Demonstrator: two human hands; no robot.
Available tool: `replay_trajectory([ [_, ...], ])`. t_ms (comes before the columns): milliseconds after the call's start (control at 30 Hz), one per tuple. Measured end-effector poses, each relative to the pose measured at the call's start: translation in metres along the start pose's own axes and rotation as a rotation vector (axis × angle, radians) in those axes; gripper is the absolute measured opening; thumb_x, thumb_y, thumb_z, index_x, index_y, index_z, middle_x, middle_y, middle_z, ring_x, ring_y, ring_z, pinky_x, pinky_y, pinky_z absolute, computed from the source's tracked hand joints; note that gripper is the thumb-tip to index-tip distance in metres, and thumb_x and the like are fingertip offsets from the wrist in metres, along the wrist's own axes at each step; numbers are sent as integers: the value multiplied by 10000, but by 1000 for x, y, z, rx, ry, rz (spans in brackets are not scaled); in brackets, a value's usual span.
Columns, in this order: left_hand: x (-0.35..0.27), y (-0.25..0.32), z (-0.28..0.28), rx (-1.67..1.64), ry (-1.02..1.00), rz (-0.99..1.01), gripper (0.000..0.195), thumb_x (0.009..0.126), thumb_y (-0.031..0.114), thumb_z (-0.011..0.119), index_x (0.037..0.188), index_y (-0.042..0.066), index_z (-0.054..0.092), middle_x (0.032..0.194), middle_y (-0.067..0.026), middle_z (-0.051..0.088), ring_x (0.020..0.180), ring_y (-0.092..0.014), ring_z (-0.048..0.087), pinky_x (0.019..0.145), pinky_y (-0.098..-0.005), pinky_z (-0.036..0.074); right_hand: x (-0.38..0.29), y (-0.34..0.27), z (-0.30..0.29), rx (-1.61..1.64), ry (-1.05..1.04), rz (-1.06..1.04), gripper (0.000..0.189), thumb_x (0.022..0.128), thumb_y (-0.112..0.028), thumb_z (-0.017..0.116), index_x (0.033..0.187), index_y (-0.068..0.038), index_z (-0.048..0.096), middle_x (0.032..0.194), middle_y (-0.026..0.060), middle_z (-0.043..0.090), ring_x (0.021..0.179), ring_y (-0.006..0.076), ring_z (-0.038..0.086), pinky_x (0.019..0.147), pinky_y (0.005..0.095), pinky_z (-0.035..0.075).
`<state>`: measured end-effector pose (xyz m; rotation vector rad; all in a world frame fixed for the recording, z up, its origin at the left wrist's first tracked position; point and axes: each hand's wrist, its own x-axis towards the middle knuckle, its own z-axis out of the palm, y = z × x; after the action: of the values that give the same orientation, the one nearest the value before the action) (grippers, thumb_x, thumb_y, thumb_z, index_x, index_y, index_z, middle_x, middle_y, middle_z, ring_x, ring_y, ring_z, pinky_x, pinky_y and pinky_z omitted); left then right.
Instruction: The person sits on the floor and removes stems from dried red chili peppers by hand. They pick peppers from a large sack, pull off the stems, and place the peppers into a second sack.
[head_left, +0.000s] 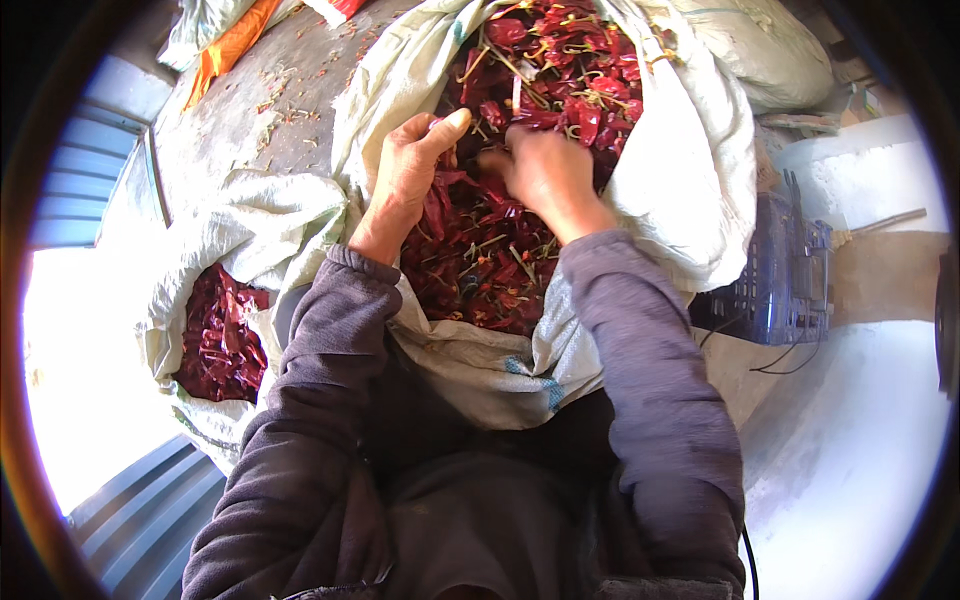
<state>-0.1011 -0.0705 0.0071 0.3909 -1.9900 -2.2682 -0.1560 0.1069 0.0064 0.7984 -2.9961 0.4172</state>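
Dried red chili peppers (577, 67), many with pale stems, fill a large white woven sack (397, 67) with its mouth rolled wide before me. At the left side of the opening, my left hand (416, 161) is closed with its thumb raised, and dark red chili peppers (444, 202) hang beneath its fingers. My right hand (553, 174) reaches over the middle of the heap, bent at the wrist and blurred by motion. Its fingertips are close to the peppers, and whether they pinch one is unclear.
Left of my arm stands a smaller white sack (247, 202) holding stemless-looking red chili pods (225, 345). A blue plastic crate (780, 277) with a dark cable sits at right. Behind it lies a full white sack (765, 52). Stem scraps (277, 105) litter the concrete floor.
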Motion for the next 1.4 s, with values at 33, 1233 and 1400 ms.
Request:
replay_trajectory([
  [33,-2,3,1,35,19,-42,325,953,308,723,749,77,620,698,12,595,631,-73,512,620,-239,401,-7,0,19,-45,-137,11,423,890,-489,698,1017,-85,707,855,149,730,841,367,719,693,483,554],
  [1233,-14,-29,13,746,-274,370,232,778,191,766,932,26,711,804,-212,683,736,-362,688,687,-420,528,-46,-5,-9,189,257,-245,288,987,-272,616,822,-37,629,692,154,647,642,389,660,567,478,502],
  [1400,-14,-19,15,491,-375,227,244,799,155,776,980,5,710,745,-147,663,705,-102,593,718,-319,514,-37,12,-1,453,369,-332,290,998,-241,592,799,-37,639,682,83,663,532,270,625,509,383,472],
])
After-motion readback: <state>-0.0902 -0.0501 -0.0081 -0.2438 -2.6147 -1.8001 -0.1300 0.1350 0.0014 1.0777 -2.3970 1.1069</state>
